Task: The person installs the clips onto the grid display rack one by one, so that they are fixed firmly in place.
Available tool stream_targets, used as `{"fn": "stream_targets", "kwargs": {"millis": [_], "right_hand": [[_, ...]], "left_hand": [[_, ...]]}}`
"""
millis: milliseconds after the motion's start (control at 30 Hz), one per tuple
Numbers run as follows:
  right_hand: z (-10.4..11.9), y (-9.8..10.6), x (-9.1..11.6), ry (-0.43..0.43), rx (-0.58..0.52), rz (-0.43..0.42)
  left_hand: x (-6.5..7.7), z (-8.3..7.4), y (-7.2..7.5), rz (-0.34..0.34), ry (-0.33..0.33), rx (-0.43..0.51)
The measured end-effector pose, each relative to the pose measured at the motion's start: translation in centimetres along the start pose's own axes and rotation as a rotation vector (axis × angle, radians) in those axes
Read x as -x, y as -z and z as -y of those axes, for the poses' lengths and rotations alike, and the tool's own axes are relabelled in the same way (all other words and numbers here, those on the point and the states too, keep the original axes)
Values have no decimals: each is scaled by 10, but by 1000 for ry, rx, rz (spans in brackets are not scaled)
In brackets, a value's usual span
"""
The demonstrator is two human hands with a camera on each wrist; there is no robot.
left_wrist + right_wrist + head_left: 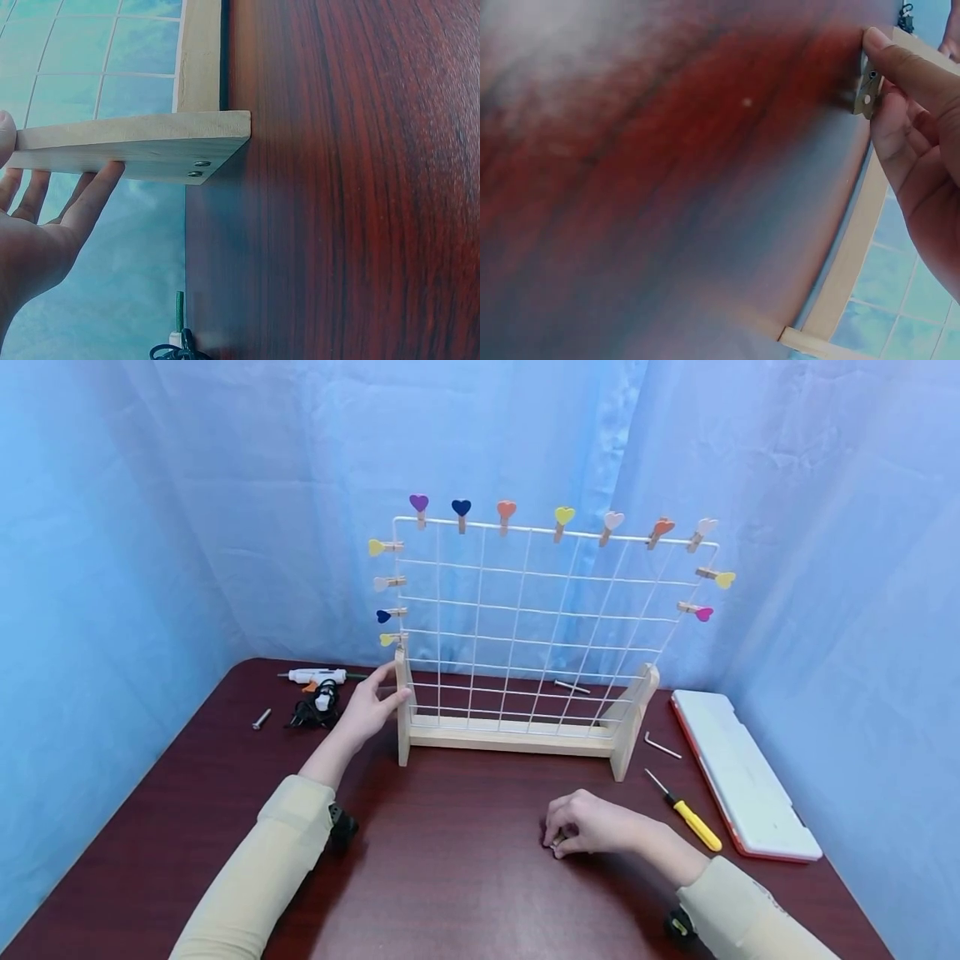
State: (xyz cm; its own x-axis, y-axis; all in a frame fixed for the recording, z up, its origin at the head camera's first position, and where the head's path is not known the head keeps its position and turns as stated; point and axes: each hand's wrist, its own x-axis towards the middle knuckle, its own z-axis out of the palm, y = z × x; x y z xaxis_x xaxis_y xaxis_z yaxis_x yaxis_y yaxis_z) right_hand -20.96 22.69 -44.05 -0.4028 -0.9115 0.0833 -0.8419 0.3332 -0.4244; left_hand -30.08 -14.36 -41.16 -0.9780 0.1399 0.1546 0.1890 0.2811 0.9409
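A white wire grid [515, 607] stands upright in a pale wooden stand [510, 742]. Heart-topped clothespins in several colours line its top edge and both sides, among them a purple one [419, 503] and a pink one [702, 613]. My left hand [363, 708] holds the stand's left end board [142, 154], thumb on one face and fingers against the other, where two screw heads show. Low over the table in front of the stand, my right hand [592, 822] pinches a small wooden clothespin [868, 94] between thumb and fingers. Its heart is hidden by the hand.
On the right lie a yellow-handled screwdriver [697, 825], a hex key [663, 746] and a long white case [746, 777]. A white-bodied tool [317, 676], its black cord [315, 710] and a bolt [261, 719] lie left. Another bolt [572, 687] lies behind the grid.
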Motion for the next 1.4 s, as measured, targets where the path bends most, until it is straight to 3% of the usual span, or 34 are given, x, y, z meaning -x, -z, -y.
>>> {"fn": "stream_targets", "kwargs": {"millis": [200,333,500,667,800,900,1033,1200,1300,1400], "right_hand": [[1,8,2,-45,-101,-2],[0,16,6,-33,-122,-103],[3,37,11,-47,-4,-296],[13,70,19,-88,180,-561],[25,98,27,-109,204,-775],[37,118,33,-125,144,-915],[46,140,42,-213,18,-1138],[28,155,52,-305,-136,-1441],[13,158,54,-321,-228,-1548],[1,158,54,-273,-340,-1638]], "left_hand": [[0,-1,-1,3,-4,11],[0,-1,0,1,-4,11],[-2,-2,1,5,4,18],[-2,-2,1,10,14,35],[-2,-2,1,15,17,41],[-1,-2,1,14,17,28],[-1,-1,0,9,5,20],[-1,0,0,1,1,9],[-1,0,0,-1,1,2],[2,-8,1,14,8,15]]}}
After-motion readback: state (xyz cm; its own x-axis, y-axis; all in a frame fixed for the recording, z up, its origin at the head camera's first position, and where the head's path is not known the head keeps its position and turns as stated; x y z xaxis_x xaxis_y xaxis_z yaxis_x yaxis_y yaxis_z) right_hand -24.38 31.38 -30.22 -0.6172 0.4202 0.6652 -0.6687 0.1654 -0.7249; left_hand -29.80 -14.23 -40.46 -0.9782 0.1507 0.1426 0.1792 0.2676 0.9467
